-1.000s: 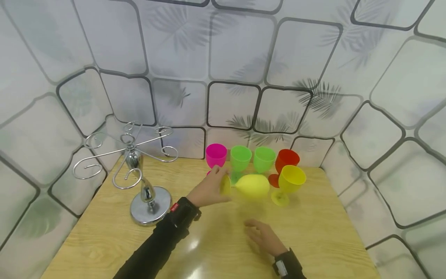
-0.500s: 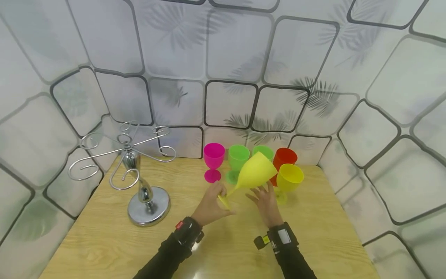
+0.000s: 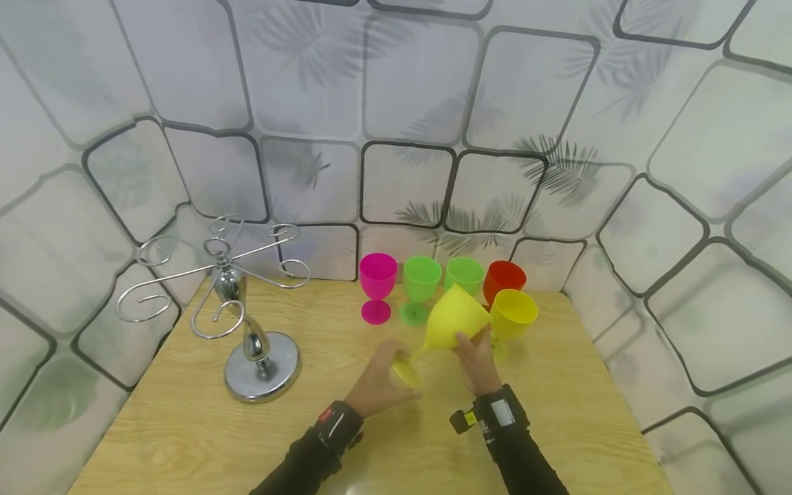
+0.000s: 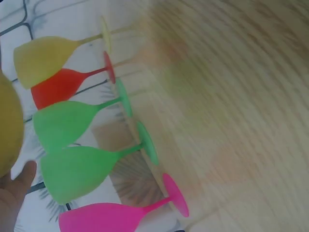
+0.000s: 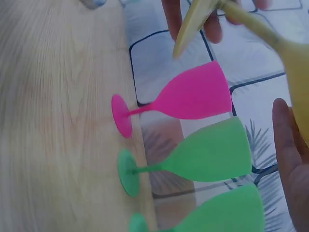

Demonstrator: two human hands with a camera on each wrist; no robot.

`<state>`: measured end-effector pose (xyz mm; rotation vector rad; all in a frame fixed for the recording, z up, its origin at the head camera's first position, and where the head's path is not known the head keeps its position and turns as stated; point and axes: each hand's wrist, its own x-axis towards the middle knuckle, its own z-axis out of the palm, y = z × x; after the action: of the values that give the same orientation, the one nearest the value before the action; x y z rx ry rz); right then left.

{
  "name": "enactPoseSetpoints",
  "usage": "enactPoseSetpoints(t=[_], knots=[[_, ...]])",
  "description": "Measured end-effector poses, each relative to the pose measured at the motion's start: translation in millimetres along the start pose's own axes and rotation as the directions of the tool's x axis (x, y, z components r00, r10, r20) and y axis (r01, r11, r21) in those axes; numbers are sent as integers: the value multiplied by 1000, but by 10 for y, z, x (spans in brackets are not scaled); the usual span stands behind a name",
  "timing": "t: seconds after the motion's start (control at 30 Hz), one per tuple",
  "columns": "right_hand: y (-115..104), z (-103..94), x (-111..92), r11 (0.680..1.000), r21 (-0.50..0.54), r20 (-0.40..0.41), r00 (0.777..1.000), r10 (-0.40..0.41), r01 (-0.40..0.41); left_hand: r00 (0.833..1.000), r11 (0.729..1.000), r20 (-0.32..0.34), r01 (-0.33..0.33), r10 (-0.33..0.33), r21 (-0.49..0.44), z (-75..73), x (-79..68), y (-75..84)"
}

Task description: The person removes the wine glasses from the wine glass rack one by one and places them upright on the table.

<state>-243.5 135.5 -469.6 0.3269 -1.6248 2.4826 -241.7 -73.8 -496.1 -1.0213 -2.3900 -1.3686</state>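
Note:
A yellow plastic goblet [image 3: 456, 317] is tilted above the table between my two hands, its bowl up and to the right. My left hand [image 3: 374, 385] holds it by the round foot. My right hand [image 3: 478, 364] grips the bowl near the rim, thumb on the near side and the other fingers partly hidden. In the right wrist view the stem of this goblet [image 5: 253, 24] runs between the left hand's fingers [image 5: 213, 30] and the bowl. Part of the yellow goblet [image 4: 8, 125] fills the left edge of the left wrist view.
Behind the hands stand a pink goblet [image 3: 378, 273], a green goblet [image 3: 423, 276], another green goblet [image 3: 463, 273], a red goblet [image 3: 504, 278] and a second yellow goblet [image 3: 515, 313]. A chrome stand [image 3: 255, 344] with curled wire arms is at left. Patterned walls [image 3: 408, 185] border the wooden table [image 3: 185, 426].
The yellow goblet has gone from lying sideways to bowl up and right. My right hand has come up from the table and now grips its bowl; my left hand has moved slightly nearer.

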Motion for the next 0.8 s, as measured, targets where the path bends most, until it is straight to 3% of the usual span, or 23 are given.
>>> enactPoseSetpoints(t=[0.1,0.17,0.33,0.5,0.67,0.8], knots=[[-21,10,64,984,-175,-23,999,-22,18,995,995,11,101,-101,3,-24,-50,-10],[-21,27,122,955,-295,-31,998,-53,41,987,987,4,163,-163,-1,-58,-89,-8],[67,114,282,865,-497,-28,995,-94,68,979,978,-21,203,-202,42,-119,-201,-52],[160,234,384,835,-548,-11,998,-60,44,975,973,-21,221,-220,71,-151,-292,-69],[331,227,438,807,-588,-13,997,-75,53,970,967,-32,242,-240,83,-178,-337,-58],[449,205,449,810,-583,-17,996,-92,64,970,966,-49,242,-239,86,-190,-346,-51]])
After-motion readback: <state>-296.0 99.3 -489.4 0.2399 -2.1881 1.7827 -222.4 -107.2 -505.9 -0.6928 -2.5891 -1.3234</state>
